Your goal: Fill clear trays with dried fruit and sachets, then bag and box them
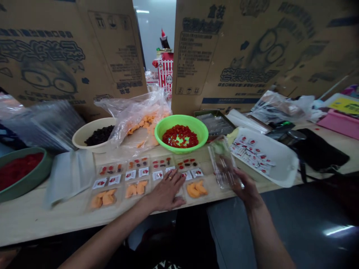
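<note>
Several clear plastic trays stand in a row on the table, among them a left-end tray [104,186] and a right-end tray [193,175]. Each visible one has small red and dark pieces at the back, printed white packets in the middle and orange pieces in front. My left hand [168,190] lies with fingers outstretched over the tray just left of the right-end one, hiding its front part. At the right, my right hand [248,188] grips the near edge of a clear plastic tray [224,164], tilted up; its contents, if any, are unclear.
Behind the row are a cream bowl [81,138] of dark pieces, a plastic bag [123,127] of orange pieces and a green bowl [182,149] of red pieces. A white basket [286,168] holds packets. Stacked clear sheets [70,172] lie left. Cardboard boxes [224,71] stand behind.
</note>
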The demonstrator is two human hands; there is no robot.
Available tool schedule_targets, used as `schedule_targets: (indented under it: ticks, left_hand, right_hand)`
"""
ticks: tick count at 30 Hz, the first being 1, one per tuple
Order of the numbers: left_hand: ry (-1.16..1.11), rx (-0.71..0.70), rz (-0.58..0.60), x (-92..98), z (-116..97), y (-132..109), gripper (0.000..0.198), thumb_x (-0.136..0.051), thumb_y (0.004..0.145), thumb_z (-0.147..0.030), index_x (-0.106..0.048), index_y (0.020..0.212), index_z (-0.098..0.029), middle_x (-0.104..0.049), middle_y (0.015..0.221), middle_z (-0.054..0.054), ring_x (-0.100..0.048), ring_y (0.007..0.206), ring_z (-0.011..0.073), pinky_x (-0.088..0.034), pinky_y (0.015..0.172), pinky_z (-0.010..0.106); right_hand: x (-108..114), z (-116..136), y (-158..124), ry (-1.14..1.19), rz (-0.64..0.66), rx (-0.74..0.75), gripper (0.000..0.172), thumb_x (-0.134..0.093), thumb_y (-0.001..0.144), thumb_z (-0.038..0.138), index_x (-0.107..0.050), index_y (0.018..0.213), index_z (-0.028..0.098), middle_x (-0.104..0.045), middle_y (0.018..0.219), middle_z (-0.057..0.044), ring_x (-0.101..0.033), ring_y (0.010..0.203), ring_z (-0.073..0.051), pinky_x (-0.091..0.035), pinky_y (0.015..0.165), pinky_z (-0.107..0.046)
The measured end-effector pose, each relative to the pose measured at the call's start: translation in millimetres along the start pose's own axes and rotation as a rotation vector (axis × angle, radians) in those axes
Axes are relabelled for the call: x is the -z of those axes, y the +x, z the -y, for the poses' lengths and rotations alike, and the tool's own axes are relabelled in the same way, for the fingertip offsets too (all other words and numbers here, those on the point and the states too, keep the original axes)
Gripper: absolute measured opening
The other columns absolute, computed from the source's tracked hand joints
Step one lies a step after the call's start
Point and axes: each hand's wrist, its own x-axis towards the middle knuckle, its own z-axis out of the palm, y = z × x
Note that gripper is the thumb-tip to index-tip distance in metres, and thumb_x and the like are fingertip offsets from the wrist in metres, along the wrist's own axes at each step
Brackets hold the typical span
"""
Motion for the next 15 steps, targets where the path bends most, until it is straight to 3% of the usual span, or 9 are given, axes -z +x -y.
schedule_targets:
  ticks: [3, 5, 6, 7, 9, 10, 11, 13, 15]
  left_hand:
    - [-0.332, 0.081, -0.195, 21.0, -6.4, 6.7, 0.082, -0.066, 0.080, -0.065, -0.045, 0.148, -0.023, -0.041, 0.154, 0.017, -0.024, 0.149, 0.0369, -0.015, 0.121, 0.058]
    - [-0.731, 0.239, -0.362, 39.1, -13.3, 17.9, 0.071, -0.053, 0.086, -0.070, -0.057, 0.137, -0.020, -0.054, 0.143, 0.017, -0.041, 0.140, 0.0362, -0.032, 0.115, 0.055]
    - [-0.955, 0.316, -0.379, 49.2, -16.0, 23.4, 0.069, -0.047, 0.088, -0.071, -0.062, 0.130, -0.018, -0.061, 0.134, 0.018, -0.051, 0.132, 0.0360, -0.042, 0.108, 0.053]
    - [-1.166, 0.375, -0.330, 59.6, -17.8, 28.1, 0.069, -0.046, 0.088, -0.072, -0.066, 0.123, -0.015, -0.067, 0.122, 0.019, -0.060, 0.122, 0.0360, -0.050, 0.099, 0.050]
    - [-1.459, 0.445, -0.115, 78.6, -20.5, 33.9, 0.062, -0.061, 0.082, -0.066, -0.070, 0.112, -0.012, -0.073, 0.104, 0.018, -0.070, 0.101, 0.0353, -0.057, 0.082, 0.046]
    - [-1.525, 0.464, -0.046, 85.7, -22.3, 35.2, 0.056, -0.070, 0.078, -0.058, -0.071, 0.108, -0.011, -0.074, 0.098, 0.018, -0.072, 0.092, 0.0338, -0.058, 0.077, 0.043]
    - [-1.552, 0.468, -0.056, 90.6, -25.2, 35.8, 0.050, -0.076, 0.075, -0.049, -0.071, 0.107, -0.011, -0.075, 0.096, 0.016, -0.073, 0.087, 0.0318, -0.058, 0.075, 0.042]
    - [-1.508, 0.419, -0.265, 92.2, -35.0, 35.9, 0.045, -0.077, 0.076, -0.039, -0.071, 0.113, -0.014, -0.074, 0.104, 0.014, -0.073, 0.090, 0.0297, -0.058, 0.082, 0.043]
    - [-1.351, 0.364, -0.572, 83.5, -49.1, 35.8, 0.043, -0.072, 0.082, -0.037, -0.069, 0.120, -0.019, -0.070, 0.121, 0.012, -0.068, 0.110, 0.0304, -0.052, 0.099, 0.047]
  right_hand:
    - [-16.4, 18.6, -15.3, -0.251, 0.173, 0.165, 0.062, -0.044, 0.088, 0.062, -0.054, 0.142, 0.032, -0.056, 0.144, -0.007, -0.052, 0.132, -0.033, -0.036, 0.111, -0.057]
    - [-34.9, 39.5, -25.4, -0.604, 0.332, 0.355, 0.078, -0.058, 0.083, 0.058, -0.037, 0.153, 0.034, -0.034, 0.160, -0.007, -0.035, 0.144, -0.035, -0.025, 0.116, -0.059]
    - [-44.9, 51.1, -29.9, -0.786, 0.409, 0.437, 0.086, -0.065, 0.079, 0.053, -0.031, 0.156, 0.034, -0.023, 0.164, -0.006, -0.028, 0.147, -0.037, -0.021, 0.117, -0.060]
    - [-54.6, 62.3, -33.5, -0.947, 0.474, 0.505, 0.092, -0.070, 0.076, 0.048, -0.029, 0.157, 0.035, -0.014, 0.166, -0.006, -0.024, 0.148, -0.039, -0.018, 0.117, -0.062]
    - [-70.0, 79.3, -37.3, -1.150, 0.542, 0.609, 0.091, -0.072, 0.072, 0.039, -0.034, 0.155, 0.037, -0.006, 0.167, -0.004, -0.024, 0.146, -0.043, -0.017, 0.116, -0.064]
    - [-75.2, 83.8, -37.2, -1.188, 0.525, 0.646, 0.088, -0.072, 0.072, 0.035, -0.036, 0.153, 0.039, -0.004, 0.168, -0.003, -0.024, 0.146, -0.043, -0.016, 0.115, -0.065]
    - [-78.9, 85.0, -35.8, -1.191, 0.460, 0.662, 0.086, -0.070, 0.073, 0.032, -0.038, 0.152, 0.040, -0.003, 0.168, -0.001, -0.021, 0.147, -0.043, -0.013, 0.115, -0.065]
    - [-84.0, 78.7, -30.6, -1.055, 0.224, 0.621, 0.080, -0.065, 0.079, 0.034, -0.035, 0.153, 0.039, -0.007, 0.168, 0.000, -0.017, 0.149, -0.041, -0.011, 0.116, -0.065]
    - [-90.1, 64.2, -25.0, -0.689, 0.060, 0.470, 0.070, -0.048, 0.091, 0.046, -0.025, 0.157, 0.038, -0.022, 0.165, -0.003, -0.026, 0.148, -0.036, -0.018, 0.116, -0.064]
